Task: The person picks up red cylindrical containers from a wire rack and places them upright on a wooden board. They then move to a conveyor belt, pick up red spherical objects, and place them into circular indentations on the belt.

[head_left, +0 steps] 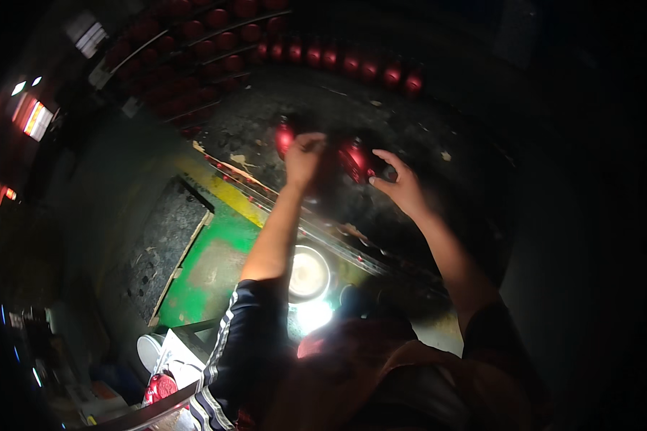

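a glossy red bottle (354, 159) tilts beside the spread right hand (404, 187) (left hand (303, 161): i can't tell).

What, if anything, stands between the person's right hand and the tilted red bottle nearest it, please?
Nothing visible does. The right hand, open, is directly right of the red bottle; whether its thumb touches is unclear. The left hand is on the bottle's other side, out of the way.

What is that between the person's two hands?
In the head view, a shiny red bottle-shaped item shows, tilted, between the left hand and the right hand, nearer the right; whether that hand touches it is unclear.
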A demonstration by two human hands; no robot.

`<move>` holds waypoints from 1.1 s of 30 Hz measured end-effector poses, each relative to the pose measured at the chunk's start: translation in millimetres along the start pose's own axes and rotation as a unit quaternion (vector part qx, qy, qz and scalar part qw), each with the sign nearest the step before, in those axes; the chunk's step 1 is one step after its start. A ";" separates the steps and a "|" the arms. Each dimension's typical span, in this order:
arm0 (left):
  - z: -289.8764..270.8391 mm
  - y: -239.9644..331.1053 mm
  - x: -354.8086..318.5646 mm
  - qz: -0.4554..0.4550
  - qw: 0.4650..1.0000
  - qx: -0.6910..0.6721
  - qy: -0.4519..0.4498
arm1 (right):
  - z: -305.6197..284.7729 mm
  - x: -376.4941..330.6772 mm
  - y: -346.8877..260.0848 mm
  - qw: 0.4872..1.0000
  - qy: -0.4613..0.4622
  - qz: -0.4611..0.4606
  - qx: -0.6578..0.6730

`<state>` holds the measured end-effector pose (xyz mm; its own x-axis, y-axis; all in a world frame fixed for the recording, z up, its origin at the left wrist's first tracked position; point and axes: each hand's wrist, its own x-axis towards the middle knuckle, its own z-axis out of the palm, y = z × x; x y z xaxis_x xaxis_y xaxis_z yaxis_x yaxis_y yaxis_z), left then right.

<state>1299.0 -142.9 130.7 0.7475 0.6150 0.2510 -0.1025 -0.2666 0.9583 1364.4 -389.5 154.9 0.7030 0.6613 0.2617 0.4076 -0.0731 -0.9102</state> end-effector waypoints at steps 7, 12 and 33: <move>0.9 -0.5 0.6 -0.020 0.998 0.055 0.006 | 51.3 108.1 82.3 0.982 -0.135 0.040 0.123; -38.7 6.4 9.3 -0.099 0.988 0.048 0.107 | 53.4 101.1 85.7 0.996 -0.025 -0.043 0.079; -112.6 -13.1 114.6 -0.047 0.908 0.337 -0.245 | 65.7 99.2 74.3 0.994 0.057 -0.084 -0.044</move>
<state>1312.1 14.6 162.2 0.9515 0.2981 -0.0766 0.2779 -0.7252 0.6300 1426.1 -280.3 92.2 0.6802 0.5804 0.4477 0.5710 -0.0365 -0.8201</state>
